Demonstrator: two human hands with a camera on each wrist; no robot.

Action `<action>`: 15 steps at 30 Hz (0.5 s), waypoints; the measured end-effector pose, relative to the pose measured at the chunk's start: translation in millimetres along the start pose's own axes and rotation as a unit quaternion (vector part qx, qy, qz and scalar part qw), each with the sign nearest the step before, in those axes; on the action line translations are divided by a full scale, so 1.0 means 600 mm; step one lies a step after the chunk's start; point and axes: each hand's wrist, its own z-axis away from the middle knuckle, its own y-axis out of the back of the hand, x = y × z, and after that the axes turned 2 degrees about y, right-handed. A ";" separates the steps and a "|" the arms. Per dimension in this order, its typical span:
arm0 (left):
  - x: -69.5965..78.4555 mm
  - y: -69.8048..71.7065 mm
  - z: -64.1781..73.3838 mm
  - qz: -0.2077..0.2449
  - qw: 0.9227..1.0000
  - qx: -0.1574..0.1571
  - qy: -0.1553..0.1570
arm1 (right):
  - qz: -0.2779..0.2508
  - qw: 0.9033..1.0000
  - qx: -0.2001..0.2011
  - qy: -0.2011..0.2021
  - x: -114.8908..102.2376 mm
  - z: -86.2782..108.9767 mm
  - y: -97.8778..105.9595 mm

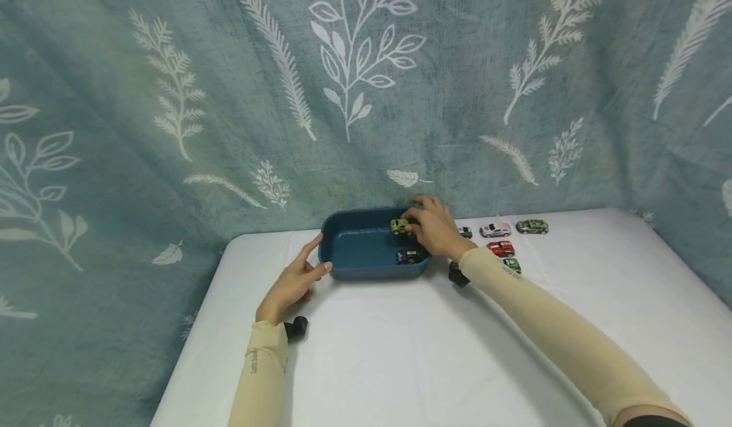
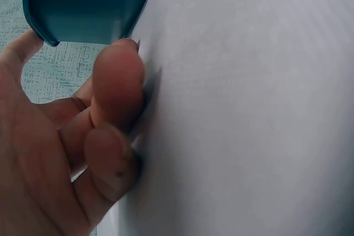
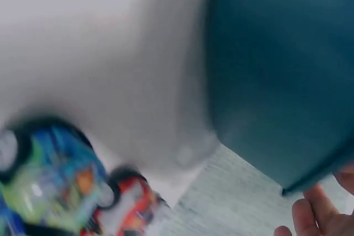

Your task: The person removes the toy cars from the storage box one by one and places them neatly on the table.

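Observation:
A dark teal rectangular tray (image 1: 372,273) stands at the back of the white table. My left hand (image 1: 290,286) touches its left end, index finger and thumb spread along the rim; in the left wrist view the other fingers are bent loosely above the cloth. Over the tray's right part, my right hand (image 1: 436,229) pinches a yellow-green toy car (image 1: 398,226). A purple toy car (image 1: 408,257) lies inside the tray, near its front right corner. The right wrist view shows the tray's outer wall (image 3: 276,81) but not the pinched car.
Right of the tray are several toy cars, among them a white-pink one (image 1: 495,230), a camouflage-green one (image 1: 532,226), a red one (image 1: 501,248) and a green one (image 1: 511,265) partly behind my right sleeve. A leaf-patterned curtain (image 1: 366,160) hangs right behind the table.

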 end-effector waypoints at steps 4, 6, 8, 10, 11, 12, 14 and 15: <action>0.000 -0.005 -0.001 -0.006 1.000 -0.004 0.004 | -0.024 0.999 0.028 0.003 0.004 0.005 0.033; 0.002 -0.006 -0.002 -0.011 1.000 -0.005 0.005 | -0.034 0.999 0.031 0.004 0.009 0.008 0.058; 0.005 -0.006 -0.003 -0.018 1.000 -0.003 0.006 | -0.028 0.999 0.035 0.011 0.018 0.011 0.083; 0.007 -0.005 -0.004 -0.018 1.000 -0.003 0.008 | -0.014 0.999 0.036 0.022 0.032 0.016 0.107; 0.007 -0.005 -0.004 -0.020 1.000 -0.001 0.011 | -0.002 0.999 0.035 0.029 0.041 0.020 0.117; 0.007 -0.004 -0.004 -0.021 1.000 0.000 0.013 | 0.009 0.999 0.034 0.035 0.050 0.023 0.127; 0.005 -0.002 -0.004 -0.020 1.000 -0.001 0.017 | 0.029 0.998 0.030 0.039 0.070 0.034 0.145; 0.005 -0.001 -0.004 -0.020 1.000 -0.003 0.019 | 0.035 0.998 0.025 0.038 0.080 0.040 0.153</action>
